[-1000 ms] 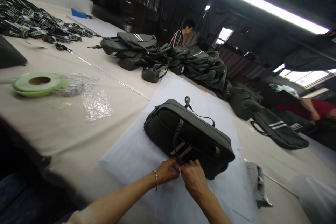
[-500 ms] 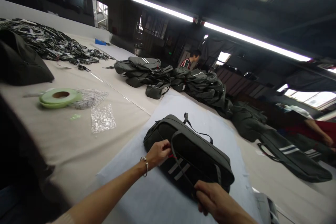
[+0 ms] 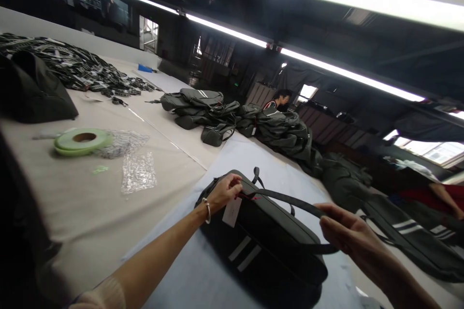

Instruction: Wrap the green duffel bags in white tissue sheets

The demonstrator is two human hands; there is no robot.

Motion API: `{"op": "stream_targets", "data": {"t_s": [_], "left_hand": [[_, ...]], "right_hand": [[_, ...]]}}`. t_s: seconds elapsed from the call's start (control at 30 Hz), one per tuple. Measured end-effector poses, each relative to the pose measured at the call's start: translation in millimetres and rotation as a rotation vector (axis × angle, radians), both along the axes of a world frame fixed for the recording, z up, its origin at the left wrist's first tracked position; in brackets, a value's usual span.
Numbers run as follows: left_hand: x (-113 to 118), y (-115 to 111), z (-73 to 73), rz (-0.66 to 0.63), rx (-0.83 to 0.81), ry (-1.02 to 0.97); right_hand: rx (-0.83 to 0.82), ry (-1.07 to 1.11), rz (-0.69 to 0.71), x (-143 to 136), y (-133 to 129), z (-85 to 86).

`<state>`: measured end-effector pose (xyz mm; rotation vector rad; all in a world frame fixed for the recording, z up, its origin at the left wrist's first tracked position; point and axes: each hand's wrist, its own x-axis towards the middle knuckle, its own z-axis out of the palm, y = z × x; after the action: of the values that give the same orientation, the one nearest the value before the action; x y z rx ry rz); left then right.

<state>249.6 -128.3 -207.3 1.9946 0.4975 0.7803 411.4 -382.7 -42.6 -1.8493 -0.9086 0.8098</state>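
A dark grey duffel bag (image 3: 268, 231) with two pale stripes lies on white sheeting in front of me. My left hand (image 3: 226, 192) is closed in a pinch at the red string (image 3: 250, 196) of a white hang tag (image 3: 232, 212), beside the near handle's far end. The tag hangs against the bag's side. My right hand (image 3: 342, 227) grips the near handle (image 3: 290, 199) and holds it drawn out to the right above the bag. The other handle (image 3: 258, 176) stands up loosely on the bag's far side.
Green tape rolls (image 3: 83, 141) and clear plastic (image 3: 137, 174) lie to the left. A dark bag (image 3: 39, 91) and piled straps (image 3: 72, 65) are behind them. More grey bags (image 3: 279, 125) line the far side, where a person (image 3: 281, 100) is. Another person's arm (image 3: 447, 200) shows at right.
My right hand has moved right and up, pulling the near handle out sideways. My left hand has risen slightly along the bag. The white tag has come into view.
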Motion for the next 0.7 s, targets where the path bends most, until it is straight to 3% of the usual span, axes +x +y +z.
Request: {"op": "stream_targets", "data": {"t_s": [0.17,0.33,0.43,0.5,0.6,0.67,0.7], "left_hand": [[5.9,-15.7,-3.1,-0.066,0.208,0.153],[-2.2,-6.9,-10.6,0.025,0.327,0.247],[-8.1,-10.0,11.0,-0.065,0.387,0.129],[-10.7,-21.4,37.1,-0.165,0.41,-0.09],[-10.9,-53.4,71.0,-0.175,0.383,-0.47],[1.7,-80.6,75.5,-0.299,0.422,-0.491],[15.1,-93.1,71.7,-0.388,0.475,-0.408]], "right_hand": [[0.065,-0.069,-0.102,10.2,8.6,5.4],[0.103,-0.182,-0.177,8.1,1.1,14.1],[0.084,-0.13,-0.139,-2.4,-2.7,17.1],[0.062,-0.118,-0.057,-6.2,-1.0,18.9],[0.051,-0.174,-0.046,-4.0,5.4,20.6],[0.093,-0.221,-0.117,-1.7,10.0,19.6],[0.122,-0.248,-0.151,-1.5,12.2,18.3]]}}
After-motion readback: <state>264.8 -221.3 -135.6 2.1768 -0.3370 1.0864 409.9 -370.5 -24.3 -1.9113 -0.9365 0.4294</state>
